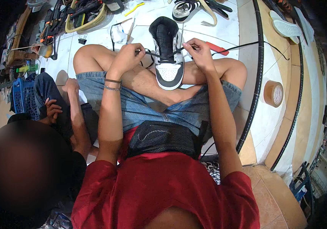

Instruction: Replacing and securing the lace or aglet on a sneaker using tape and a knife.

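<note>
A black and white high-top sneaker (pixel 169 74) rests between my crossed legs, its white perforated toe pointing toward me and its black tongue standing up. A black shoelace (pixel 243 44) runs through the lower eyelets. My left hand (pixel 130 57) pinches one end of it on the left side of the shoe. On the other side my right hand (pixel 201 55) grips the other end between thumb and fingers, and that lace trails far off to the right. Behind my right hand lies a red object (pixel 216 48), partly covered.
Another person's arm (pixel 78 110) is close on my left, near a blue plastic crate (pixel 21 99). A yellow basket (pixel 87 26) of tools and a second sneaker (pixel 183 10) lie beyond. A brown tape roll (pixel 273 94) and a pale shoe (pixel 286 28) are at right.
</note>
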Available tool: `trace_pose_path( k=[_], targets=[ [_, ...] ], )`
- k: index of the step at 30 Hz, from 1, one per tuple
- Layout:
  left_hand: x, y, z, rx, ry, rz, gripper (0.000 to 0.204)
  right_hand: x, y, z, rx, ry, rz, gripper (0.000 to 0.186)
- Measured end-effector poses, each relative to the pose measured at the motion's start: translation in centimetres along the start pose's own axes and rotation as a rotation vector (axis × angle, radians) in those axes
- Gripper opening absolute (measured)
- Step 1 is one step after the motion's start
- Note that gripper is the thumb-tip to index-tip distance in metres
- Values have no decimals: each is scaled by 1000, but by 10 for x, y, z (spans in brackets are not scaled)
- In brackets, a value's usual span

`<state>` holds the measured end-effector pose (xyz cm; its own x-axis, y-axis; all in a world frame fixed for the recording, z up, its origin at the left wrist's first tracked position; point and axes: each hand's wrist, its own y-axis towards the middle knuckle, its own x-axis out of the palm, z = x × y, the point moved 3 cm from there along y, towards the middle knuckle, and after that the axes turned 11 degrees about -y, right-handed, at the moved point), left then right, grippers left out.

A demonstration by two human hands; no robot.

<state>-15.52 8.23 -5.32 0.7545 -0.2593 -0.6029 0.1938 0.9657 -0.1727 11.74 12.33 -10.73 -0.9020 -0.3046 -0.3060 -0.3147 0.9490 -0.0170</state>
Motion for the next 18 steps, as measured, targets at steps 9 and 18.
trace_pose_path(
  k=[9, 18],
  targets=[
    [0, -9, 5, -39, -15, -9, 19, -1, -1, -2, -28, 24, 56, 23],
    [3, -7, -5, -47, -8, -25, 21, 17, 9, -82, -134, -297, 61, 25]
  ],
)
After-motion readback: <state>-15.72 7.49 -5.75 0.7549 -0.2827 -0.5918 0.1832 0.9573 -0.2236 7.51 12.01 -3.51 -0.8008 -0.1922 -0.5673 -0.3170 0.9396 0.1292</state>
